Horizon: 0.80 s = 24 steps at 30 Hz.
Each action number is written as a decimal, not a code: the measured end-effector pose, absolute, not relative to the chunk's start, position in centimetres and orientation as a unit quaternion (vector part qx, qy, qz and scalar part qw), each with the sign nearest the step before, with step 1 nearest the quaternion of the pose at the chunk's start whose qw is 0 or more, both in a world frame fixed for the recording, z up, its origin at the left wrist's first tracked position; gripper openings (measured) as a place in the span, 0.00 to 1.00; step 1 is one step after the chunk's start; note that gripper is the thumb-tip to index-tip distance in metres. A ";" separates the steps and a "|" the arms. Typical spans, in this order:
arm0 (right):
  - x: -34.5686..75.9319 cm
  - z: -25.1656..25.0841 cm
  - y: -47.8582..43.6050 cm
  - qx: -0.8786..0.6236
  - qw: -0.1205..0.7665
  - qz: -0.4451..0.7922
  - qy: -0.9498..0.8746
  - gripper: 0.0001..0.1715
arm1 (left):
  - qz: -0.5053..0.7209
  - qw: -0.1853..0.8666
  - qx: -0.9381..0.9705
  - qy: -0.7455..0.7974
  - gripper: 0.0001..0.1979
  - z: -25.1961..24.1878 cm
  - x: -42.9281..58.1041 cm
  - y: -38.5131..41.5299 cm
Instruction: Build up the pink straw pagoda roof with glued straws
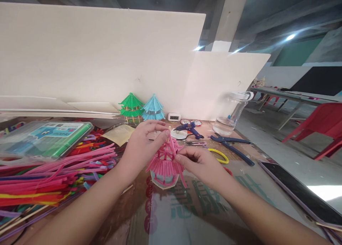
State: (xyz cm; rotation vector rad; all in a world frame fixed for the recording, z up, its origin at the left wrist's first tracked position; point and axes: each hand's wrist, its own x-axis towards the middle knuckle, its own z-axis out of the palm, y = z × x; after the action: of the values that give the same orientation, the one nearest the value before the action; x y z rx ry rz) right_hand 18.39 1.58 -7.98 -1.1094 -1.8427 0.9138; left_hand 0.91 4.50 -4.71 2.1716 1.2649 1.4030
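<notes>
A small pink pavilion model point(163, 168) stands upright on the table in front of me, its tiered roof built of pink pipe cleaners over a pale many-sided base. My left hand point(145, 139) reaches across its top, thumb and fingers pinched at the peak, where a pink pipe cleaner point(173, 145) begins. That strip slopes down the right side of the roof. Lower on the same strip, my right hand point(199, 163) pinches it between thumb and forefinger, and its loose end hangs below the fingers. The left fingertips partly cover the peak.
Pipe cleaners point(53, 177) and a clear plastic case point(45, 139) lie on the left. Behind stand green point(131, 106) and blue point(153, 107) pavilion models and a small clock point(174, 117). A glue gun point(191, 129), pliers point(232, 145), water jar point(227, 116) and phone point(296, 191) are rightward.
</notes>
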 end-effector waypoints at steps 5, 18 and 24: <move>18.3 -7.9 1.5 -0.436 0.394 0.362 -0.724 0.16 | 0.481 0.057 0.768 0.418 0.09 -4.7 0.9 4.4; 18.7 -7.7 1.7 -0.443 0.426 0.355 -0.705 0.19 | 0.470 0.048 0.784 0.402 0.14 -4.6 0.4 4.8; 23.3 -5.8 3.8 -0.495 0.386 0.256 -0.735 0.18 | 0.384 0.095 0.791 0.468 0.21 -2.8 -1.0 4.1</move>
State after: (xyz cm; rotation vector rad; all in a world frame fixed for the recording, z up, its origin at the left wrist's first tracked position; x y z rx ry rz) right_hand 23.26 3.75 -5.82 -1.2600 -1.8714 0.6507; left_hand -0.99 4.14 -2.81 2.3440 1.3869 1.1372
